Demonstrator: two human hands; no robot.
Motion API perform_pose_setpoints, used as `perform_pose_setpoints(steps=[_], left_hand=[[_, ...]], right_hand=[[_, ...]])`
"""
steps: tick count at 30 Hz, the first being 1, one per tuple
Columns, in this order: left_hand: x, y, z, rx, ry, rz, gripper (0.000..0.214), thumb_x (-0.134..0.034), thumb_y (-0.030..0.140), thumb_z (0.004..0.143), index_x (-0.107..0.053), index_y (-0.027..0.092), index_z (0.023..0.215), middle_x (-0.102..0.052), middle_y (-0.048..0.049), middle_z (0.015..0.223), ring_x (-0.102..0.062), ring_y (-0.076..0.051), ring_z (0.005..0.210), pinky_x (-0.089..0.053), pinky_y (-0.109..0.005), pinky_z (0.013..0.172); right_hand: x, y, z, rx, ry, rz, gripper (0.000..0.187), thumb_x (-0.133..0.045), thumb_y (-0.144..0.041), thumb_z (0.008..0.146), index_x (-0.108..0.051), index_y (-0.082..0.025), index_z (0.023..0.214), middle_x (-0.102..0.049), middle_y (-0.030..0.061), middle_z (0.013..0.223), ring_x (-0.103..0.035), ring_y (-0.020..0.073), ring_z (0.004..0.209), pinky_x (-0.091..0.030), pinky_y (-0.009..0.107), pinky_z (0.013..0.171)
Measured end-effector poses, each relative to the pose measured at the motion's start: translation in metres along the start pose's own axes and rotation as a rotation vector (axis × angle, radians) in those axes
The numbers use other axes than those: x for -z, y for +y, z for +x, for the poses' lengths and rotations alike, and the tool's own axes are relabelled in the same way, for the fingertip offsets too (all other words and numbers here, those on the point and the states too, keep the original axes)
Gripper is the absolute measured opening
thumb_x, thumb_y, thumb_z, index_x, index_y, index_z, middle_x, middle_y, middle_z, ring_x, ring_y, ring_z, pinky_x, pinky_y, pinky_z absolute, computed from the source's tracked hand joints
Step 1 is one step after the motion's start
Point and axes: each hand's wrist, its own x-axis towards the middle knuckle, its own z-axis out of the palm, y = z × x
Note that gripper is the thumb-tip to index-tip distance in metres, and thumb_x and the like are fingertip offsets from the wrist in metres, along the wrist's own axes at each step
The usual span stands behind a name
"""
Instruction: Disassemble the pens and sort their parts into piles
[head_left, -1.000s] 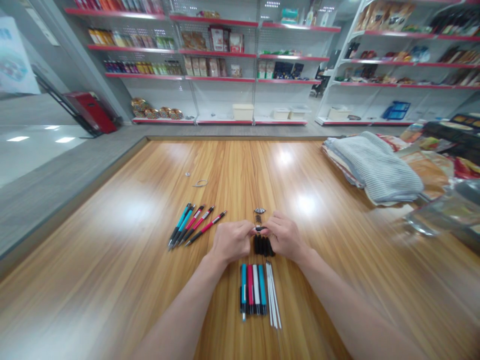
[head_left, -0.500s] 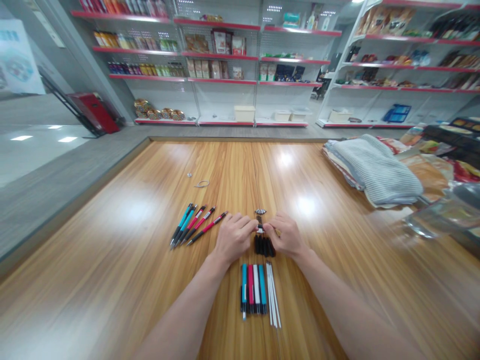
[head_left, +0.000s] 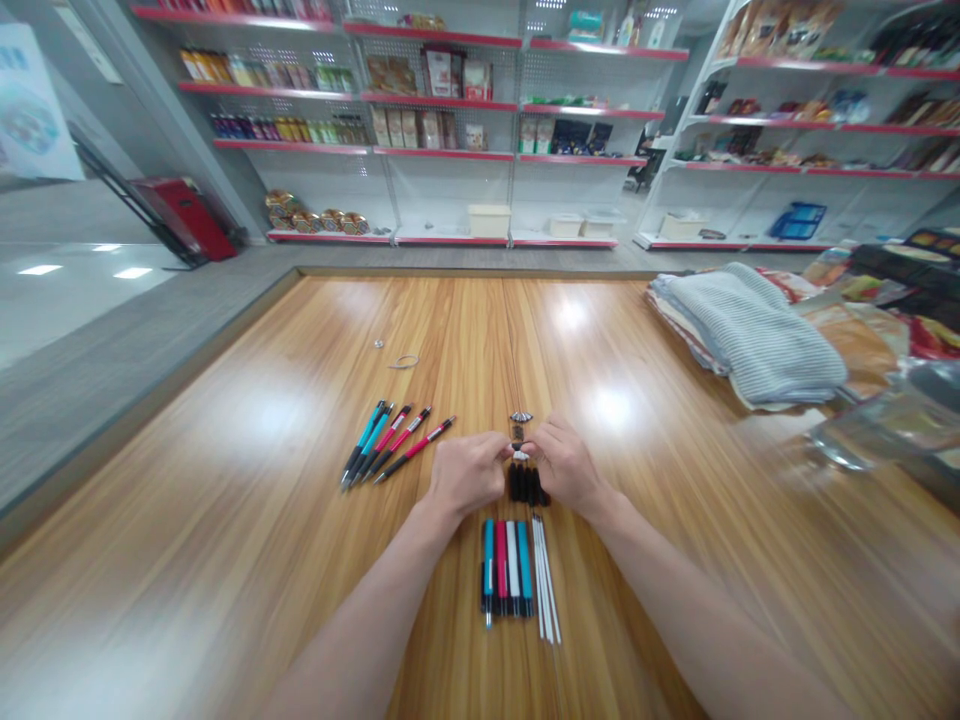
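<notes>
**A:** Quick one, what have I got on the feed?

**B:** The left hand (head_left: 469,473) and the right hand (head_left: 564,465) are closed in, fingertips meeting on a small pen part (head_left: 519,456). It looks black with a white end, but it's tiny, so I can't swear to it. Both seem to be pinching it, neither has let go.

**A:** Where is it?

**B:** Held just above the wooden surface (head_left: 225,450), mid-table, over a row of black pen pieces (head_left: 527,483) and near a little metal clip (head_left: 521,416) on the far side.

**A:** How will it handle?

**B:** Probably light, stiff plastic, maybe a bit slick. Easy to drop, so I'd take it by the body with the fingertips, not the very end. The clip looks thin and fiddly too.

**A:** What's around it?

**B:** Left: black-bodied pens (head_left: 397,443) with blue and red barrels, lying slanted side by side. Near: a neat bunch of smooth pen barrels (head_left: 512,570), and right beside it, thin white sticks (head_left: 545,580). Far left, a rubber band (head_left: 405,361). Right: a folded grey ribbed cloth (head_left: 750,330).
</notes>
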Motion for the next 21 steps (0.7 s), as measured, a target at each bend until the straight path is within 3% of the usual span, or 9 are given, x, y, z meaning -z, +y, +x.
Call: perform_pose_setpoints(steps=[7,12,21], left_hand=[[0.001,-0.002,0.004,-0.102,0.134,0.065,0.016,-0.048,0.025,0.093,-0.064,0.024,0.093,-0.067,-0.002,0.082,-0.053,-0.018,0.08,-0.032,-0.035,0.077],[0.004,-0.005,0.003,-0.144,0.163,0.06,0.017,-0.049,0.022,0.093,-0.065,0.025,0.099,-0.069,-0.0016,0.088,-0.052,-0.017,0.081,-0.029,-0.037,0.08],[0.009,0.009,0.005,-0.045,0.148,0.08,0.022,-0.047,0.023,0.092,-0.064,0.023,0.079,-0.066,0.0003,0.068,-0.054,-0.015,0.067,-0.024,-0.037,0.075]], right_hand=[[0.006,0.005,-0.003,-0.136,-0.089,0.051,0.027,-0.043,-0.022,0.094,-0.055,-0.018,0.071,-0.055,0.0027,0.066,-0.047,0.0166,0.068,-0.037,0.031,0.068],[0.008,0.007,-0.005,-0.214,-0.205,0.054,0.03,-0.042,-0.024,0.095,-0.058,-0.019,0.07,-0.057,0.0026,0.066,-0.048,0.0167,0.07,-0.036,0.03,0.066],[0.013,0.005,0.002,-0.082,-0.097,-0.019,0.026,-0.043,-0.013,0.09,-0.049,-0.018,0.066,-0.052,0.0028,0.063,-0.041,0.0176,0.07,-0.033,0.032,0.067]])
